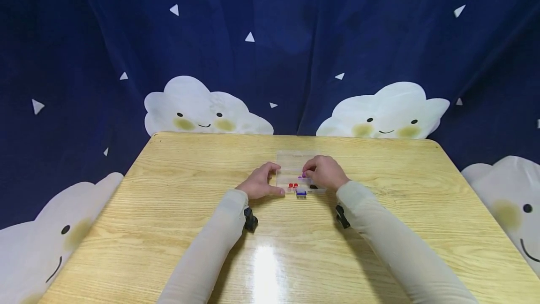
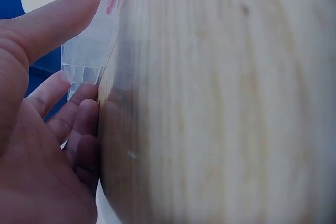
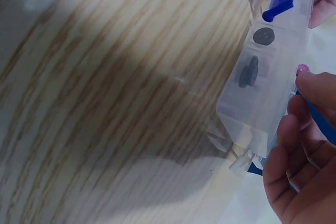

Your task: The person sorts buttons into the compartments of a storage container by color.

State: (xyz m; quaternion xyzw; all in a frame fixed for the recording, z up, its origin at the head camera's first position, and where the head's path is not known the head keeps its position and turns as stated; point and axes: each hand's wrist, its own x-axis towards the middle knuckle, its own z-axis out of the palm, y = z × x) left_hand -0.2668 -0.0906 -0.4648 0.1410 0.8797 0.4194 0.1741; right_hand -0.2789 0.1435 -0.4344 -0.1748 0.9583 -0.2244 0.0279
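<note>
A clear plastic compartment box lies on the table with its transparent lid swung back. My left hand steadies the box's left end, thumb at the near corner and fingers bent around the side. Over the right half, my right hand pinches a small purple piece between thumb and fingertip. Small red pieces sit in the left front compartment. Dark pieces show through the front wall on the right. A blue latch hangs at the front.
The wooden table stretches around the box on every side. Behind its far edge hangs a dark blue curtain with white clouds. A black wrist camera sits below the left cuff, another at the right.
</note>
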